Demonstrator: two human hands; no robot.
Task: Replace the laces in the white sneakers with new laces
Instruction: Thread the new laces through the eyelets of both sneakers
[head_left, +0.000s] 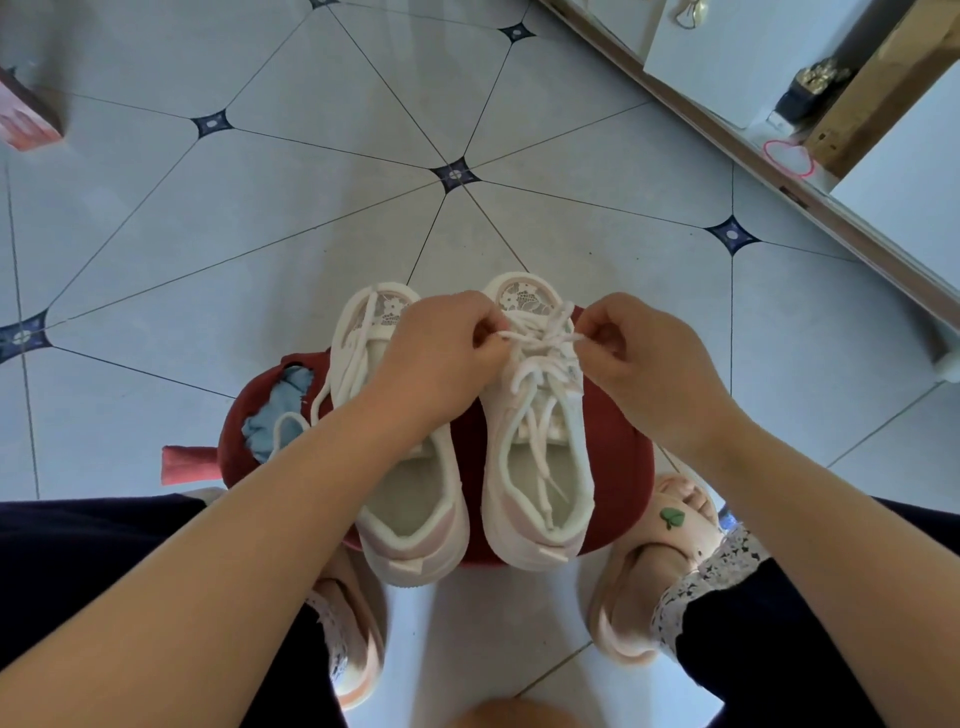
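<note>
Two white sneakers stand side by side on a dark red stool (621, 467), toes pointing away from me. Over the right sneaker (535, 499), my left hand (441, 358) and my right hand (649, 358) each pinch a strand of its white lace (540, 343) near the toe end. More of that lace hangs loosely into the shoe's opening. The left sneaker (410, 525) lies partly under my left forearm. A loose white lace (319, 400) trails from it onto the stool.
A pale blue cloth (275, 415) lies on the stool's left side, with a pink strip (187, 464) sticking out beyond it. My feet in pink slippers (644, 587) flank the stool on the tiled floor. A wooden-framed cabinet (779, 171) runs along the upper right.
</note>
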